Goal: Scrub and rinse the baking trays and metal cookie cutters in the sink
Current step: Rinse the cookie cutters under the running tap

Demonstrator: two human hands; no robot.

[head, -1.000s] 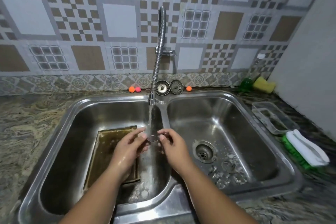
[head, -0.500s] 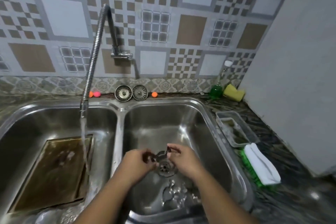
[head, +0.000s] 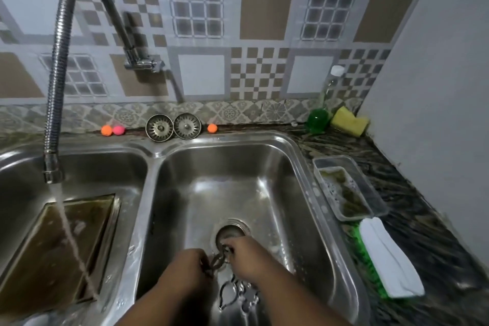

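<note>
Low in the right basin (head: 264, 167), my left hand (head: 185, 270) and my right hand (head: 248, 259) pinch a small metal cookie cutter (head: 218, 262) between them, just in front of the drain (head: 230, 233). Several more metal cookie cutters (head: 238, 294) lie on the basin floor beneath my wrists. A brown, dirty baking tray (head: 53, 246) lies in the left basin. Water runs from the flexible faucet (head: 54, 82) onto that tray.
Two sink strainers (head: 173, 127) and small orange and pink balls (head: 112, 130) sit on the back ledge. On the right counter are a green soap bottle (head: 318, 116), a yellow sponge (head: 349, 120), a clear plastic container (head: 349, 188) and a green-bristled white brush (head: 389, 259).
Both hands carried the cutter from under the water stream in the left basin over into the right basin and then lower, toward the cutters on its floor. My view swung right.
</note>
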